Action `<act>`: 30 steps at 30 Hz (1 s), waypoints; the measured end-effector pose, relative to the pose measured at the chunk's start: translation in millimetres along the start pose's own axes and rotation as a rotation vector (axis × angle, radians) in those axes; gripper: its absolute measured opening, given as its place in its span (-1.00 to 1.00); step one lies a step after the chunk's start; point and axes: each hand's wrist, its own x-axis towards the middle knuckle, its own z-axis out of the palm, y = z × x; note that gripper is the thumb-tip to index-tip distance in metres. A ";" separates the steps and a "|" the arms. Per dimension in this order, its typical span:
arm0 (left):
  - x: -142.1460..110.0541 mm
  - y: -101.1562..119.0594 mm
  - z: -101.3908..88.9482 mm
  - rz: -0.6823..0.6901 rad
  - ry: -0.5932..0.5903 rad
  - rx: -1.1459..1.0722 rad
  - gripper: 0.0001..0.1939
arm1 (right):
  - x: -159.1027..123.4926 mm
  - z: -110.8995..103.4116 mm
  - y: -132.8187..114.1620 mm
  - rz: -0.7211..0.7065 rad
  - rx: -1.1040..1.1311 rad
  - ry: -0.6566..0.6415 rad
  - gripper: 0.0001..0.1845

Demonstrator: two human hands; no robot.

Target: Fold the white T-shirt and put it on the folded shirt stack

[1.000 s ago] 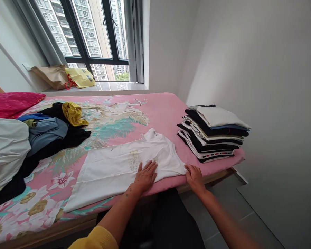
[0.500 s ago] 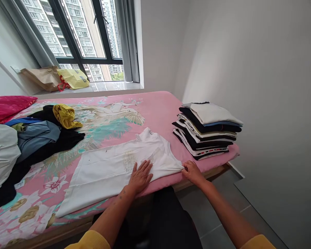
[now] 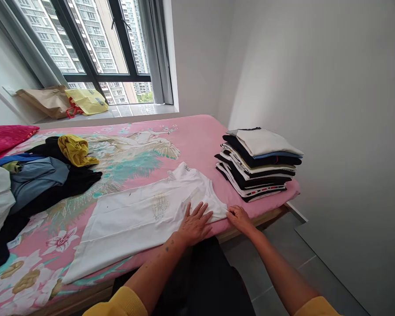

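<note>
A white T-shirt [image 3: 131, 219] lies spread along the near edge of the bed, its collar pointing away from me and its hem toward the lower left. A small block of faint print shows on its front. My left hand [image 3: 195, 224] rests on the shirt near its sleeve side, palm down with the fingers spread. At the right end of the shirt, my right hand [image 3: 239, 218] pinches the edge of the white cloth between thumb and fingers. Just beyond that hand stands a stack of folded clothes [image 3: 258, 166].
Loose clothes [image 3: 52, 175] are heaped on the left of the bed, by a red cushion [image 3: 6, 138]. The bed has a pink flowered sheet [image 3: 197, 140]. Paper bags [image 3: 46, 102] sit on the windowsill. A wall rises behind the stack; tiled floor [image 3: 276, 263] lies at lower right.
My left hand has slid right along the shirt, closer to my right hand. My right hand keeps its pinch on the shirt's edge. The view has shifted slightly.
</note>
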 end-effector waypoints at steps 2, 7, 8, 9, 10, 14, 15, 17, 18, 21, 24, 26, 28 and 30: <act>-7.2 -2.9 8.6 -0.065 0.000 0.034 -0.43 | 1.0 -1.9 2.1 0.000 0.017 -0.015 -0.77; -17.7 -7.2 4.3 -0.127 0.078 0.046 -0.43 | 2.9 -5.7 -1.7 -0.002 0.039 -0.031 -0.73; -14.4 -5.1 1.4 -0.082 0.076 0.026 -0.49 | 3.3 -6.1 -3.6 0.004 0.033 -0.028 -0.70; -9.8 -2.3 -0.5 -0.025 0.065 0.001 -0.55 | 3.8 -6.3 -5.3 0.012 0.021 -0.022 -0.67; -4.6 1.0 -1.0 0.026 0.048 -0.025 -0.58 | 4.2 -6.4 -6.6 0.019 0.008 -0.016 -0.64; 8.1 11.5 9.4 -0.010 0.006 -0.071 -0.59 | 5.5 -5.9 -6.3 0.007 -0.036 -0.003 -0.60; 8.1 12.7 12.5 -0.031 -0.003 -0.069 -0.57 | 5.4 -5.3 -5.3 -0.004 -0.044 0.000 -0.61; 6.2 13.0 15.8 -0.037 -0.022 -0.067 -0.56 | 4.7 -3.5 -3.6 -0.020 -0.064 0.015 -0.62; 5.3 12.2 15.7 -0.029 -0.035 -0.072 -0.57 | 4.0 -2.4 -3.2 -0.025 -0.074 0.027 -0.62; 5.6 5.8 11.6 -0.075 -0.062 -0.106 -0.59 | 1.3 0.6 -3.9 -0.038 -0.098 0.065 -0.63; 7.0 -4.7 8.5 -0.233 -0.033 -0.063 -0.56 | -0.8 2.0 -4.4 -0.060 -0.101 0.091 -0.63; 4.8 -11.6 7.5 -0.312 0.000 0.005 -0.54 | -1.0 1.8 -3.5 -0.072 -0.095 0.102 -0.64; -0.2 -16.7 4.8 -0.352 0.032 0.056 -0.52 | -1.1 0.2 -3.7 -0.073 -0.085 0.108 -0.65; -6.6 -19.7 -0.5 -0.370 0.073 0.080 -0.53 | -3.0 -3.0 -8.6 -0.051 -0.063 0.147 -0.68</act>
